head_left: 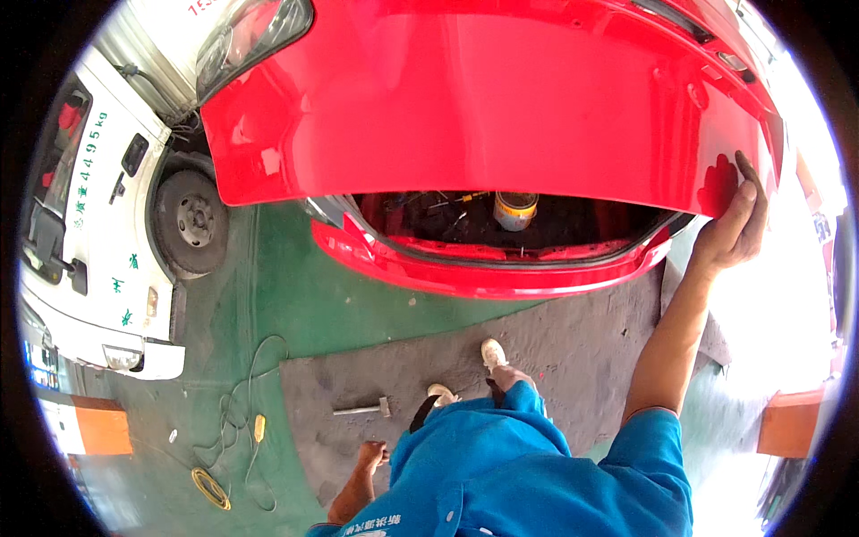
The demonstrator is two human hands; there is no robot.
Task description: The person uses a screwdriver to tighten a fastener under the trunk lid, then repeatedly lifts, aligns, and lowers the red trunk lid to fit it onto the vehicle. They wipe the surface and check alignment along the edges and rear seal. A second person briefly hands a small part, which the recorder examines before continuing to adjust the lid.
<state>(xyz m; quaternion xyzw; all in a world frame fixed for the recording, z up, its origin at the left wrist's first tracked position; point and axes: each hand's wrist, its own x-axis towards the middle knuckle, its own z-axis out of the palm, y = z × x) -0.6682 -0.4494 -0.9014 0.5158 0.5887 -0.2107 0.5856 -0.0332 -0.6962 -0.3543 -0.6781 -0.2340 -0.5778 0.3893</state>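
Observation:
A glossy red trunk lid (pixel 501 107) stands raised across the far side, tail light at its left end. My right arm reaches up to its right edge, where my right hand (pixel 735 224) grips the corner between thumb and fingers, and its reflection shows in the paint. Below the lid the red car's trunk (pixel 429 234) is open, with an orange and white can (pixel 515 211) and scattered small tools inside. My left hand (pixel 372 456) hangs low beside my body, fingers curled in, with nothing visible in them. Near it a hammer (pixel 362 409) lies on the dark floor mat.
A white truck (pixel 112 206) is parked at the left. Cable (pixel 237 407) with a yellow connector (pixel 259 428) and a yellow coil (pixel 210 489) lies on the green floor. Orange blocks (pixel 101 426) stand at both sides. My feet rest on the mat (pixel 591 358) behind the red bumper (pixel 492 279).

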